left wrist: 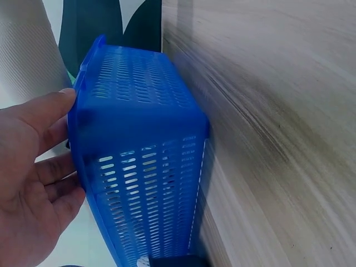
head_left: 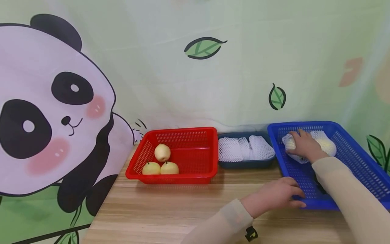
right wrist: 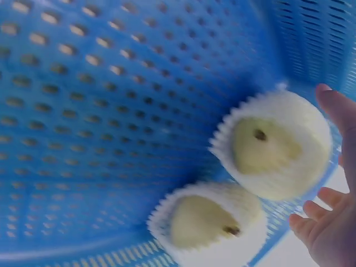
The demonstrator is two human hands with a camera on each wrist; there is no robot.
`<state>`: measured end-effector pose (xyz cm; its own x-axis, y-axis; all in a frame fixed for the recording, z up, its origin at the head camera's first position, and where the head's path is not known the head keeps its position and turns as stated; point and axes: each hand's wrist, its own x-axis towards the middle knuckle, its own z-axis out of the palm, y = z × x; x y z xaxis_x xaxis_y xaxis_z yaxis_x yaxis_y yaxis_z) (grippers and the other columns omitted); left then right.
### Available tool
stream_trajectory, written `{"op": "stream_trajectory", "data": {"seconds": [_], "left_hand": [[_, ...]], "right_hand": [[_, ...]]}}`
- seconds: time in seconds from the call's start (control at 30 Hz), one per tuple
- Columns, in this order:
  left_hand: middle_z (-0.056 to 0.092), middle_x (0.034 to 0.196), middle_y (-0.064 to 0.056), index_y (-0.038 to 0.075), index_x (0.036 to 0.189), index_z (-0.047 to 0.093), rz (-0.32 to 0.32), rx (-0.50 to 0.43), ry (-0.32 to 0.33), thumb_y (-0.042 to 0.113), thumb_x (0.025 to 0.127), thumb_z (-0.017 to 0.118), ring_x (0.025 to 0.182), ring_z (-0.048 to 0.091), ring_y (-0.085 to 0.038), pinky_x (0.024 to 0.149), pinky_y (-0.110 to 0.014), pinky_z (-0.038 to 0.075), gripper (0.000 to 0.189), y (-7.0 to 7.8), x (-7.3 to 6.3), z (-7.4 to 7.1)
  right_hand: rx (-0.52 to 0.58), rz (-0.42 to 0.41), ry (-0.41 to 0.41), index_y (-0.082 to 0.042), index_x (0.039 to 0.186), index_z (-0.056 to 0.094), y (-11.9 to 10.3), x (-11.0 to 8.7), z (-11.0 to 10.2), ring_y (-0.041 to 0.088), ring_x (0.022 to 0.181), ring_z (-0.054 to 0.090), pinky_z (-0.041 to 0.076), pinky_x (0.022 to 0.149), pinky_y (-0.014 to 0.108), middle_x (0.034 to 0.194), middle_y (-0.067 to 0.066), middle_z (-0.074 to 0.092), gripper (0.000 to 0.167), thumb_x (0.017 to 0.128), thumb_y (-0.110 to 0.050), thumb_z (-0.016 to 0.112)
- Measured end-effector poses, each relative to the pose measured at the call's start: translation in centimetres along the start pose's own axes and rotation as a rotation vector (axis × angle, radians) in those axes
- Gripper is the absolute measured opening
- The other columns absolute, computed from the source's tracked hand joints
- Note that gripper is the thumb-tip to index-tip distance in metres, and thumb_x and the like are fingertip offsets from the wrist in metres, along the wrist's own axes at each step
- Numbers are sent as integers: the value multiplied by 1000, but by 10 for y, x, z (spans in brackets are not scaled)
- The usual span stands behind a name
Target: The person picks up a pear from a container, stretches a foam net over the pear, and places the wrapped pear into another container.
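Note:
In the head view my right hand (head_left: 306, 146) is inside the blue basket (head_left: 362, 162), over two pale yellow pears in white foam net sleeves. One netted pear (head_left: 290, 142) shows left of the hand, the other netted pear (head_left: 328, 145) right of it. The right wrist view has the thumb and fingers spread around the outer side of the upper pear (right wrist: 278, 147), with the lower pear (right wrist: 214, 222) beside it. My left hand (head_left: 275, 196) rests on the basket's near left corner; in the left wrist view its thumb and fingertips touch the rim (left wrist: 83, 111), one finger partly hidden.
A red basket (head_left: 195, 159) with three bare pears (head_left: 162, 152) stands on the left of the wooden table (head_left: 146, 210). Between the baskets sits a dark blue tray (head_left: 246, 164) of white foam net sleeves (head_left: 230, 149). A panda-printed curtain (head_left: 152, 84) hangs behind.

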<state>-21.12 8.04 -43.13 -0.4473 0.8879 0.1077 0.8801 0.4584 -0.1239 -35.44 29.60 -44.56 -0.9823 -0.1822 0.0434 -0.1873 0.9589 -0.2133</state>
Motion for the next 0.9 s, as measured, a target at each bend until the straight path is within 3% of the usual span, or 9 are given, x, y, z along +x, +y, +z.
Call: {"op": "stream_trajectory", "data": {"seconds": [0.27, 0.4, 0.5, 0.57, 0.7, 0.9], "left_hand": [[69, 123, 14, 31, 124, 72, -16, -36, 0, 48, 101, 59, 119, 60, 0, 102, -7, 43, 31, 1, 0, -2], [70, 125, 11, 28, 122, 73, -14, -65, 110, 40, 102, 60, 121, 61, -3, 107, -10, 41, 26, -3, -6, 0], [71, 122, 10, 27, 116, 75, -36, -70, 189, 36, 102, 62, 118, 64, -4, 106, -11, 44, 22, -9, -15, -1], [72, 121, 10, 27, 114, 75, -58, -75, 210, 35, 102, 62, 116, 65, -4, 102, -11, 46, 20, -12, -22, -4], [72, 119, 9, 25, 113, 76, -66, -88, 229, 33, 101, 63, 114, 66, -5, 100, -13, 49, 19, -21, -36, -12], [72, 123, 2, 21, 113, 75, -97, -177, 227, 30, 100, 64, 119, 65, -13, 109, -18, 46, 19, -33, -65, -28]], "right_hand": [[10, -48, -20, 14, 128, 57, -10, -16, -54, 60, 122, 50, 45, 99, 69, 134, 43, 50, 46, 96, -17, 65], [72, -87, -43, 14, 127, 58, -23, -35, -90, 53, 110, 61, 51, 89, 62, 124, 38, 62, 41, 102, -19, 57], [101, -126, -2, 12, 127, 58, -38, -54, -112, 48, 105, 65, 52, 86, 59, 118, 34, 67, 38, 105, -20, 54], [114, -150, 37, 9, 127, 60, -47, -69, -121, 46, 104, 66, 52, 86, 59, 115, 31, 69, 36, 106, -19, 53], [143, -178, 83, 3, 126, 63, -62, -97, -127, 39, 102, 67, 53, 85, 58, 112, 22, 72, 33, 106, -22, 55], [155, -243, 179, -3, 118, 70, -89, -130, -110, 30, 96, 70, 55, 82, 50, 104, 10, 76, 26, 101, -21, 64]]}}
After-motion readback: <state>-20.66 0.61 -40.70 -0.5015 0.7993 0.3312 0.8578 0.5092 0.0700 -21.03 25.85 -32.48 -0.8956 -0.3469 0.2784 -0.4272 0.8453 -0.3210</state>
